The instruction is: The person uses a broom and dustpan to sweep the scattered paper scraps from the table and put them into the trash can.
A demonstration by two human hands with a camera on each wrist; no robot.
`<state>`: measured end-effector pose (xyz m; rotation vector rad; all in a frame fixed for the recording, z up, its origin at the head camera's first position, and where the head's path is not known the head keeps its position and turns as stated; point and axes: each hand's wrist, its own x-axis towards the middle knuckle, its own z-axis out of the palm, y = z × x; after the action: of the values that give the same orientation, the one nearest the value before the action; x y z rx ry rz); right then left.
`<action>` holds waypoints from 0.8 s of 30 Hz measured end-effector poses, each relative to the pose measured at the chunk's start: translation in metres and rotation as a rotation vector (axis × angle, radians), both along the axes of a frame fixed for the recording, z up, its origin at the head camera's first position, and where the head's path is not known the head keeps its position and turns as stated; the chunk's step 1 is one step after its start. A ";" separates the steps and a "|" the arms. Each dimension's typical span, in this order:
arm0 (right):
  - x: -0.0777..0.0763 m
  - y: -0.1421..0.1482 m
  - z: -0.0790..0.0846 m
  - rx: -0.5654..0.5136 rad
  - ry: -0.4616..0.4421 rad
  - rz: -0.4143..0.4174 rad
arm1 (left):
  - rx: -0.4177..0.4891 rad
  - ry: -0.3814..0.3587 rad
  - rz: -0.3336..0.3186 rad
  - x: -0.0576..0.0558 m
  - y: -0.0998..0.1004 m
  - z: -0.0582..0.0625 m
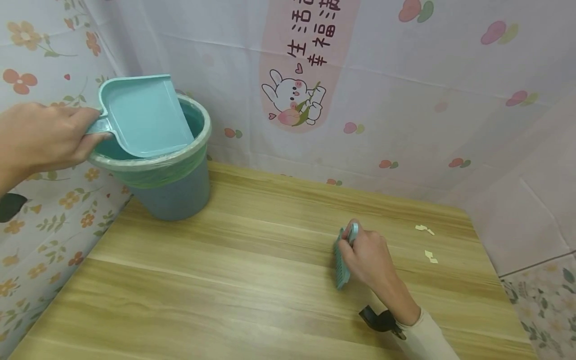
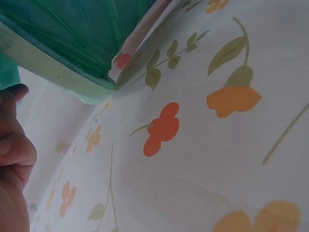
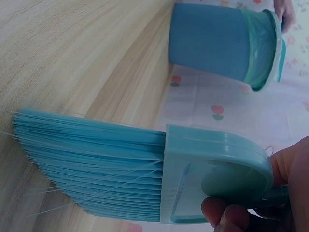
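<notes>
The surface (image 1: 252, 240) has a yellowish wood grain and a rounded far right corner. A blue bin (image 1: 180, 201) stands at its far left corner, and pale yellow scraps (image 1: 428, 254) lie in two groups toward its right side.

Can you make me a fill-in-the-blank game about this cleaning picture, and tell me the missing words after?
1. The left grip holds the dustpan by its ____.
2. The right grip holds a ____ with blue bristles.
3. The bag lining the bin is ____.
4. In the head view, yellow scraps lie to the ____ of the bin.

Missing words: handle; brush; green; right.
</notes>
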<state>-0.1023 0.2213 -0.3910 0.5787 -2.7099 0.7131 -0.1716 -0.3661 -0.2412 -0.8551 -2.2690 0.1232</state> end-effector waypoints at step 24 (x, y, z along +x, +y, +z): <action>-0.002 0.001 0.001 0.002 -0.033 -0.019 | -0.014 -0.315 0.204 0.008 0.010 0.006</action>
<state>-0.1039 0.2225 -0.3903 0.5462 -2.7426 0.7211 -0.1639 -0.3557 -0.2350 -0.6863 -2.6519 0.1017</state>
